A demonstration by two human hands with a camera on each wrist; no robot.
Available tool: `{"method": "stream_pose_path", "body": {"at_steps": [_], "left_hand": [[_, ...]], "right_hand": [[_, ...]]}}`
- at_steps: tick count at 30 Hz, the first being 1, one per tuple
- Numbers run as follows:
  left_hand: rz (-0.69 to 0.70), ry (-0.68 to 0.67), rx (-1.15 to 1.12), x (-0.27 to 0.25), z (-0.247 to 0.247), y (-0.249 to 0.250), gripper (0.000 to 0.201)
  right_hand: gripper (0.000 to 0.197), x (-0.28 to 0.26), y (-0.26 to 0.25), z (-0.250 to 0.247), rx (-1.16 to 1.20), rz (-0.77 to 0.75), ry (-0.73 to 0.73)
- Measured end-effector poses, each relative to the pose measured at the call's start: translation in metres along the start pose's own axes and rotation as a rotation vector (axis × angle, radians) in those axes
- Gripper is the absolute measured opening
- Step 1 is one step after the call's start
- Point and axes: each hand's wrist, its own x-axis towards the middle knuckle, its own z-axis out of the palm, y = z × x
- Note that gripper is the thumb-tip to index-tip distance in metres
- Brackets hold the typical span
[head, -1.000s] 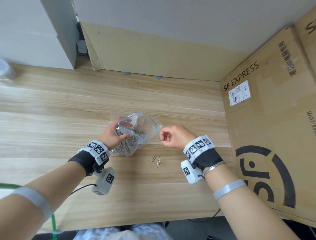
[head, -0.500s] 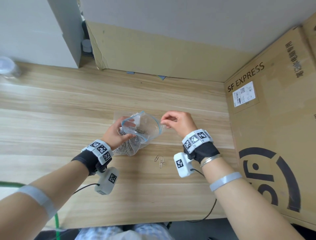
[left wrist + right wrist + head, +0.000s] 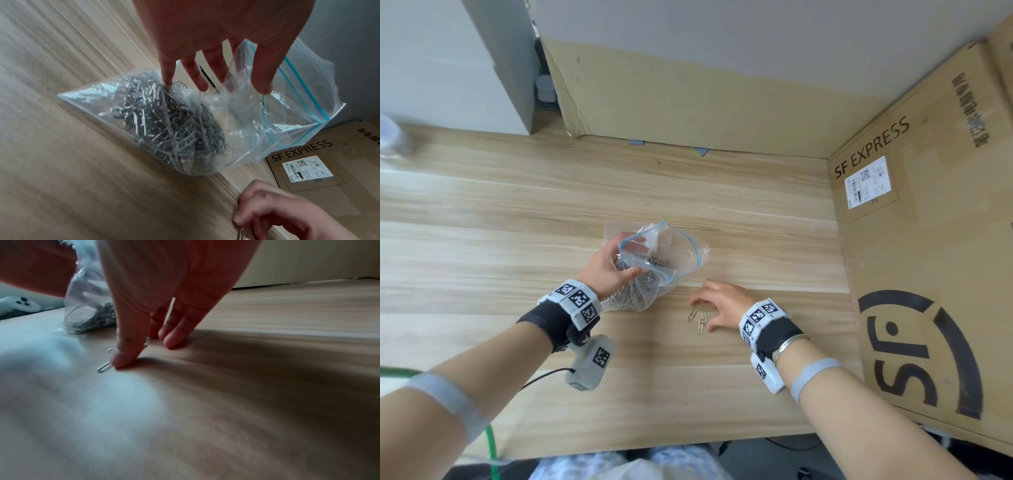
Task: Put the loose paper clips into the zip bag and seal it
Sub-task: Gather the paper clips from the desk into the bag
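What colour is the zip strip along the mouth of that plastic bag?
Blue, on a clear zip bag; the left wrist view shows it best.

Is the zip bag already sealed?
No, the blue zip mouth of the zip bag gapes wide open while the left hand holds it.

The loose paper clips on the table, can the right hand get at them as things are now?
Probably yes. The right hand is spread low just beside the loose paper clips, its fingertips down on the table next to one clip. Nothing lies between; the zip bag, gripped by the left hand, sits off to the side.
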Motion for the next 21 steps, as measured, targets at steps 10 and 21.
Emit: {"method": "stream_pose_path", "body": {"at_steps": [10, 21], "left_hand": [[0.001, 0.003, -0.014, 0.002, 0.003, -0.001, 0.05], [0.004, -0.005, -0.015, 0.003, 0.002, -0.001, 0.048]], "right_hand": [[0.019, 0.006, -0.009, 0.0, -0.085, -0.114, 0.012], [0.014, 0.004, 0.004, 0.008, -0.159, -0.189, 0.202]]}}
